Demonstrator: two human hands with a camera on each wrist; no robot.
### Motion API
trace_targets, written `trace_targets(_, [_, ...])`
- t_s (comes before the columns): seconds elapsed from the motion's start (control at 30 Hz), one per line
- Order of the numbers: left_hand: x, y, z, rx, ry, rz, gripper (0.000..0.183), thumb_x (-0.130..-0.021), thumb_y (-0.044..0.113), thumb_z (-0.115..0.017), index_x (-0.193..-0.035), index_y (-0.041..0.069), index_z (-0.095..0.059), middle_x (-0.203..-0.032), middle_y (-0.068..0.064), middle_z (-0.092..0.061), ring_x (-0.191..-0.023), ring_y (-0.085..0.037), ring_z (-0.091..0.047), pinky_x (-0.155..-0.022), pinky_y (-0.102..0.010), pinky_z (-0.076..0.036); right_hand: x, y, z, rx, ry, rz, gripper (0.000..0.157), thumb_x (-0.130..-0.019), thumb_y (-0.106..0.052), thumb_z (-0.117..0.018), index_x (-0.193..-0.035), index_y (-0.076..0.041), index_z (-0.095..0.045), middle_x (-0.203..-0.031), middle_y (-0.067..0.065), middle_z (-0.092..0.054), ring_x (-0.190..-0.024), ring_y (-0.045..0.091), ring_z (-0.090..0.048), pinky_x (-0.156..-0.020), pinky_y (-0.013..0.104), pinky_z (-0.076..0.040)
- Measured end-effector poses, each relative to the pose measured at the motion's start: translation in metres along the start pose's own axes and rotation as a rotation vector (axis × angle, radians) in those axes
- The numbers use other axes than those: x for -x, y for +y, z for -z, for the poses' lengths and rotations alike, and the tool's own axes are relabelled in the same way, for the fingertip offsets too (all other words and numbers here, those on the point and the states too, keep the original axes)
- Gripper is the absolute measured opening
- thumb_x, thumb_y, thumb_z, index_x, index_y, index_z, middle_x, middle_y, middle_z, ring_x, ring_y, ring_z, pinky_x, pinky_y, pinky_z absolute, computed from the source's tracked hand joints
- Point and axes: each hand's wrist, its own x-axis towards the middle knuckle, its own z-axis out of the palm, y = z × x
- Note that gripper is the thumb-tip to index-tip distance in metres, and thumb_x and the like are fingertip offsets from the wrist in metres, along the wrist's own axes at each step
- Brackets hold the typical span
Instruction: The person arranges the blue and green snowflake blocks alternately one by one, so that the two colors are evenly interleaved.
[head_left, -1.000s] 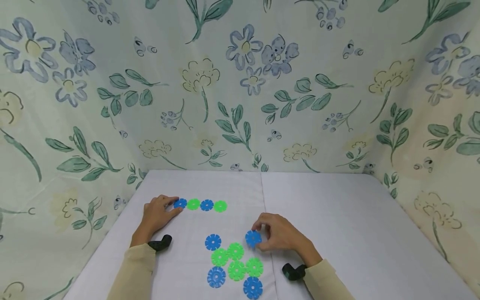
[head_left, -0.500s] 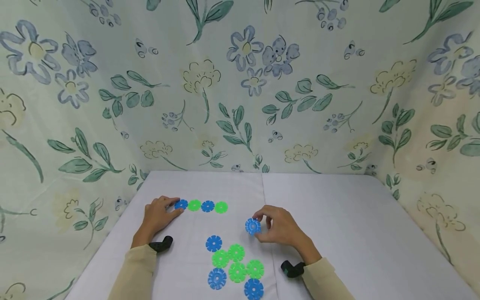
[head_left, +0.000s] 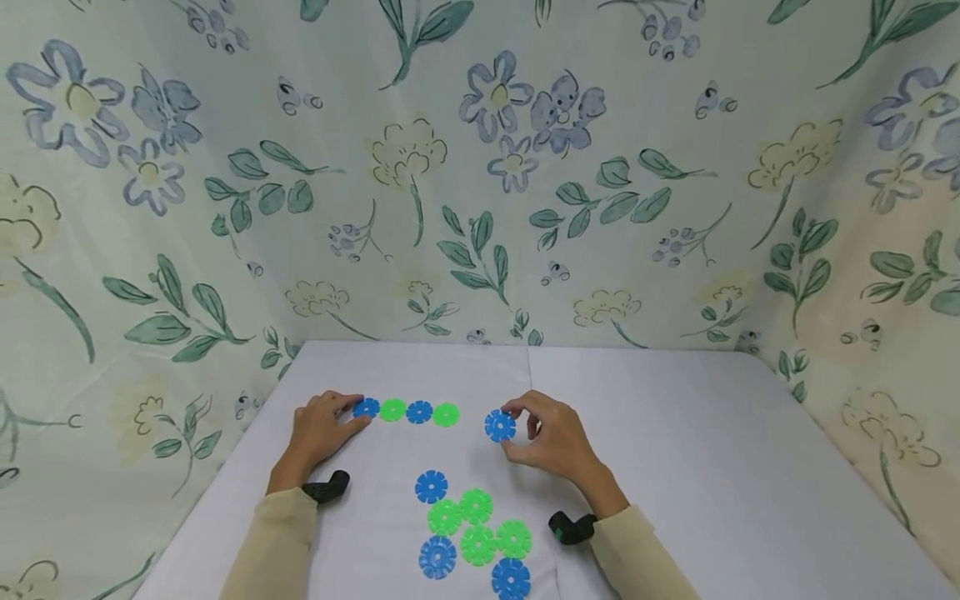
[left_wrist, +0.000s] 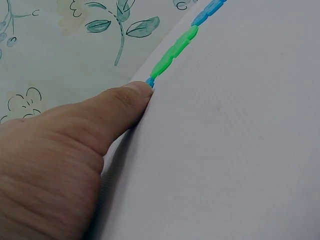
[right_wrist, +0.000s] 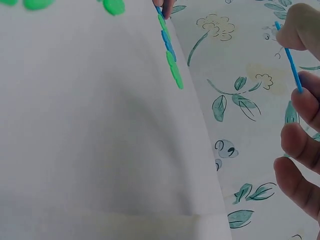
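moved nearer the row of blue and green plastic discs [head_left: 413, 412], the thin notched blue disc [head_left: 493, 427] is pinched in the right hand [head_left: 553, 437], probably light, stiff and best held by its rim, while the left hand [head_left: 322, 432] pinches the row's blue end disc [head_left: 365, 408].

Forward-and-down head view, close wrist views, disc row [head_left: 413, 412] in all.

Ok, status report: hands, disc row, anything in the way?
Left hand pinches left-end blue disc of row. Right hand pinches loose blue disc, apart from row. Row: four discs, blue and green alternating. No obstacle visible in the gap.
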Motion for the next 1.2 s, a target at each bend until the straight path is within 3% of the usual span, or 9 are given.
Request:
trace_targets(0.37, [0.000, 0.000, 0.002, 0.004, 0.004, 0.001, 0.056, -0.090, 0.053, -0.070, -0.135, 0.021, -0.065, -0.124, -0.012, -0.065, -0.118, -0.035, -0.055, -0.094, -0.056, -0.034, -0.021, 0.006, -0.016, 0.019, 0.062, -0.066, 0.039, -0.071, -0.031, -0.087, -0.106, -0.020, -0.072, -0.090, -0.007, -0.068, -0.058, 0.004, -0.053, -0.053, 0.019, -0.042])
trace_targets(0.7, [-0.001, 0.000, 0.001, 0.000, 0.012, -0.001, 0.055, -0.090, 0.052, -0.070, -0.134, 0.021, -0.065, -0.124, -0.012, -0.065, -0.117, -0.035, -0.055, -0.094, -0.056, -0.034, -0.032, 0.012, -0.046, -0.197, 0.044, -0.352, 0.035, -0.077, -0.028, -0.086, -0.108, -0.023, -0.072, -0.092, -0.008, -0.067, -0.061, 0.009, -0.053, -0.055, 0.023, -0.045])
trace_targets(0.93, [-0.001, 0.001, -0.002, 0.006, 0.006, 0.001, 0.054, -0.090, 0.053, -0.070, -0.134, 0.022, -0.065, -0.125, -0.012, -0.064, -0.118, -0.035, -0.054, -0.094, -0.055, -0.033, -0.034, 0.015, -0.063, -0.265, 0.030, -0.432, 0.033, -0.078, -0.029, -0.084, -0.107, -0.020, -0.072, -0.092, -0.004, -0.067, -0.062, 0.012, -0.054, -0.055, 0.026, -0.045])
trace_targets(1.2, [-0.001, 0.002, 0.000, 0.000, 0.001, 0.005, 0.055, -0.090, 0.052, -0.070, -0.135, 0.021, -0.065, -0.126, -0.012, -0.064, -0.119, -0.035, -0.054, -0.094, -0.055, -0.033, -0.030, 0.020, -0.074, -0.300, 0.014, -0.582, 0.031, -0.076, -0.035, -0.085, -0.103, -0.024, -0.073, -0.092, -0.003, -0.067, -0.067, 0.013, -0.055, -0.061, 0.027, -0.044])
